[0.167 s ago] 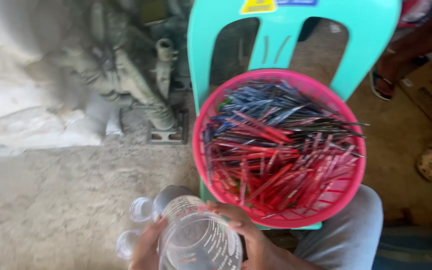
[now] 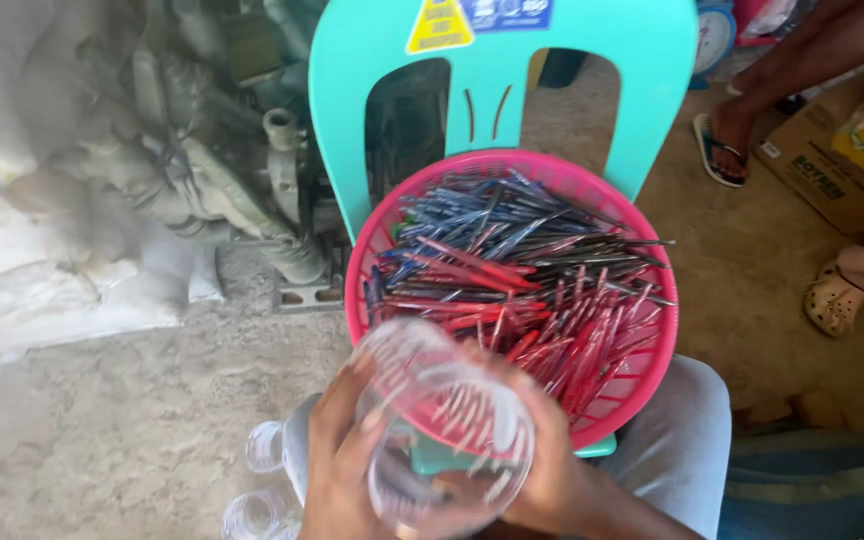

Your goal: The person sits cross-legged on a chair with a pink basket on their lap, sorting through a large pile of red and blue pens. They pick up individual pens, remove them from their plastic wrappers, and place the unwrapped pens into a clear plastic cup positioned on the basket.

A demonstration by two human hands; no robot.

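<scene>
Floor: dusty concrete floor [image 2: 102,440] with grey machinery [image 2: 202,170] and white sacks [image 2: 42,280] at the left.
Chair: turquoise plastic chair [image 2: 497,90] faces the person, its seat carrying the basket.
Basket: round pink basket [image 2: 652,380] heaped with red and blue pens [image 2: 522,280].
Container: clear plastic container [image 2: 442,430], blurred, tilted over the basket's near rim.
Left hand: left hand [image 2: 337,460] grips the container's left side, fingers curled around it.
Right hand: right hand [image 2: 552,470] clasps its right side.
Below: what look like more clear containers [image 2: 262,445] on the floor beside the left hand.
Others: another person's sandalled foot [image 2: 717,150] and a cardboard box [image 2: 832,170] at upper right.
</scene>
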